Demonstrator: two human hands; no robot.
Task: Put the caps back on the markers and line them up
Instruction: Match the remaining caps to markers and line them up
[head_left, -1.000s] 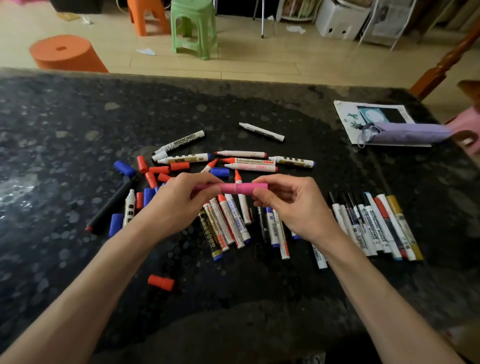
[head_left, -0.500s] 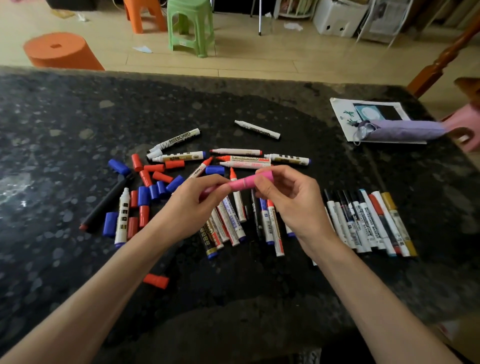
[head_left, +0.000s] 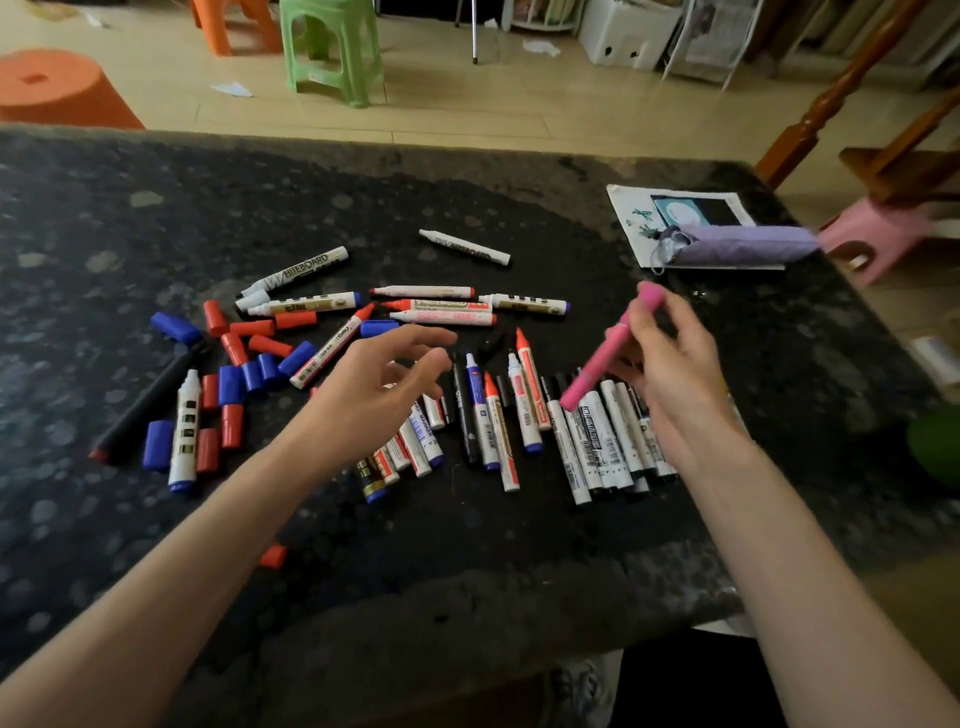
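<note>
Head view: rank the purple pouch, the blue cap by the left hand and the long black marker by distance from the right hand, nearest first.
1. Purple pouch, just beyond the right hand, far right.
2. Blue cap, mid-table, by the left hand.
3. Long black marker, far left.

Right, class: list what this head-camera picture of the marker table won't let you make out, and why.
Head view:
Lined-up markers: right part hidden behind the right hand, so uncountable.
Pink marker: motion-blurred; cap seating unclear.
Loose markers beneath the left hand: tips covered.
Green object: cut off by the right edge; unidentifiable.
</note>
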